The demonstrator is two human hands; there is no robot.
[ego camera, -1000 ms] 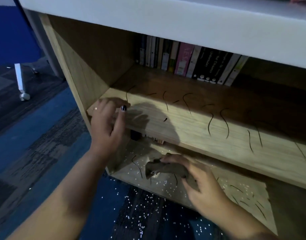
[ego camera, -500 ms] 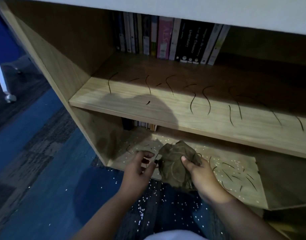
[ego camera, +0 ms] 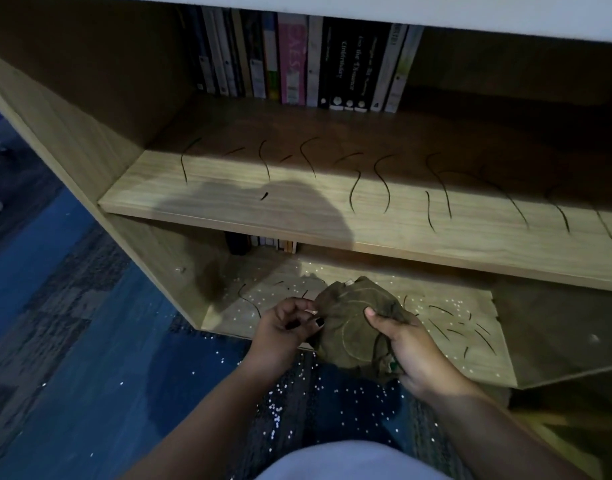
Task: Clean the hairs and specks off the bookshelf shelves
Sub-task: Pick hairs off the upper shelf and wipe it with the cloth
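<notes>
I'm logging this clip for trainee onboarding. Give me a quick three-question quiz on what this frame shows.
1. True or false: the upper shelf is already free of hairs.
2. What does the right hand hold? A) a book B) a cloth C) a brush
3. White specks dot the lower shelf. Where else do they lie?

Key: 1 false; 2 B; 3 on the carpet.
</notes>
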